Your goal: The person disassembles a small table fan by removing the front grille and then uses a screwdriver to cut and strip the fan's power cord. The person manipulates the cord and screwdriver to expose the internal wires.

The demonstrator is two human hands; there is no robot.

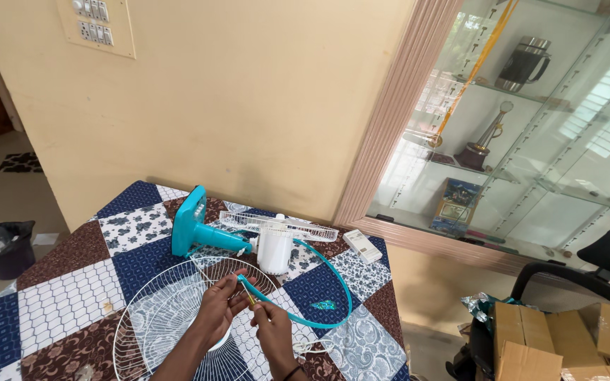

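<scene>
Hands: left [219, 307] and right [271, 321] both pinch ring [333, 310] ends over grille [157, 317] | step: joining ring ends | next: likely needs aligned ends, steady grip

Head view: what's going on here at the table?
A person works at a table covered with a patchwork cloth. Both hands, left hand and right hand, pinch a small part at the end of a teal ring, over a white wire fan grille. Behind lie the teal-and-white fan body, on its side, and a second grille.
</scene>
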